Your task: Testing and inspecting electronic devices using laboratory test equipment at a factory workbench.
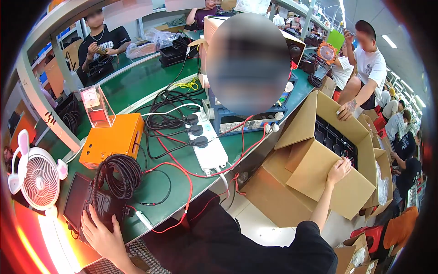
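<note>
My left hand lies with its fingers spread against a black boxy device at the near left edge of the bench. A coiled black corrugated cable sits on top of the device. Off to the right, my right hand grips the upper edge of a flap on an open cardboard box. Inside the box are black moulded parts, partly hidden by the flaps. A co-worker's hand touches the far rim of the same box.
On the green bench stand an orange box with a meter, a white power strip with black plugs, tangled cables and a blue instrument. A white fan is at left. More cartons and people are at right.
</note>
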`<state>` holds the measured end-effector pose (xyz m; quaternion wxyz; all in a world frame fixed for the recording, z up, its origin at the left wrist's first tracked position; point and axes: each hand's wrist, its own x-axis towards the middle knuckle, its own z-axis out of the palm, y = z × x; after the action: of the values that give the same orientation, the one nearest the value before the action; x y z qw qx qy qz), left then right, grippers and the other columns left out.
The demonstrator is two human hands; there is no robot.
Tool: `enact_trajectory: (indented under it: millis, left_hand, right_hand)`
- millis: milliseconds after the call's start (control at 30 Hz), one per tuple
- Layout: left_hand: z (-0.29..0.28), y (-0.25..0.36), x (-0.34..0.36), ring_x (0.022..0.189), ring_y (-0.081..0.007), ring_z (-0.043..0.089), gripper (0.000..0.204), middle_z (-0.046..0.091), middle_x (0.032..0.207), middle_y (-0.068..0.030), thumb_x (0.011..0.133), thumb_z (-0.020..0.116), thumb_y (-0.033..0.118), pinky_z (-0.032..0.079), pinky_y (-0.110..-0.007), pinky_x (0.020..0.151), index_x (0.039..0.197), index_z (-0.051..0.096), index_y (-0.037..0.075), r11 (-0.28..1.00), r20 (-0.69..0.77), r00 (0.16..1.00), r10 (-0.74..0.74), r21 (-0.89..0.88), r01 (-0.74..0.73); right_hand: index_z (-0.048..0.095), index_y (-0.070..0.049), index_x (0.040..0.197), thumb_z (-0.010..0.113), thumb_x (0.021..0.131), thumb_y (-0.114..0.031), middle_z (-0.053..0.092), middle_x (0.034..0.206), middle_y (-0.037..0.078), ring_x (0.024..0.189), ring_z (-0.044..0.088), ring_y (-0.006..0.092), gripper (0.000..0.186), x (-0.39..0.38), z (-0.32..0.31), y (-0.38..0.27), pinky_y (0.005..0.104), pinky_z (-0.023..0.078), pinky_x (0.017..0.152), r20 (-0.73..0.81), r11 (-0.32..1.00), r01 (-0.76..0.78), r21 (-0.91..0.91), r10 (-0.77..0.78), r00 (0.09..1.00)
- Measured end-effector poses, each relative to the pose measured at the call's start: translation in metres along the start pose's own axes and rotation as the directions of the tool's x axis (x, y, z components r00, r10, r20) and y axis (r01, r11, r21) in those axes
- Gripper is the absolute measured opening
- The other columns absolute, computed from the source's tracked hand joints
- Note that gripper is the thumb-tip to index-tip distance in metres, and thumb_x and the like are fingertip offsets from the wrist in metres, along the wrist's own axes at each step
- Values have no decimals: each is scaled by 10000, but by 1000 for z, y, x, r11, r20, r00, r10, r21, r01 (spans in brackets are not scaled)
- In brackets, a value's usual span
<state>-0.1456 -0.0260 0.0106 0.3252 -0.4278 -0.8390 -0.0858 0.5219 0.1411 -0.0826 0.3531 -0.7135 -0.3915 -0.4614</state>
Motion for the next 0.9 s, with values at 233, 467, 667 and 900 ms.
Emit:
enact_trajectory:
  millis: [233,467,667,900]
  left_hand:
    - [-3,3,0,1146,-311,432,648,453,1246,-143,705,674,249,331,-430,989,1282,429,84,1000,1,1000,-2,-7,2]
    - [-5,5,0,1141,-319,435,616,462,1228,-144,717,664,244,337,-433,981,1264,435,73,1000,-17,1000,4,-8,-4]
    - [-3,4,2,1118,-306,450,610,469,1224,-135,724,661,258,343,-424,975,1266,442,84,1000,-22,999,28,-6,-28]
    - [1,5,3,1110,-297,455,597,471,1224,-125,737,654,270,351,-414,970,1267,444,90,999,-58,997,49,17,-48]
  right_hand:
    - [582,-38,929,426,866,-129,581,1015,108,1060,490,251,192,-2,0,5,385,310,983,25,999,-31,-38,32,999]
    - [590,-57,959,419,872,-157,579,1037,94,1065,492,247,216,-6,5,17,385,297,994,27,998,-51,-39,52,998]
    - [512,-89,1200,428,883,-179,415,1331,149,1254,348,318,340,-21,7,-4,468,211,1050,31,993,-96,-65,98,995]
    - [471,-76,1211,560,762,-56,272,1392,226,1288,264,381,457,-132,-91,-127,549,186,1043,466,881,0,473,-250,849]
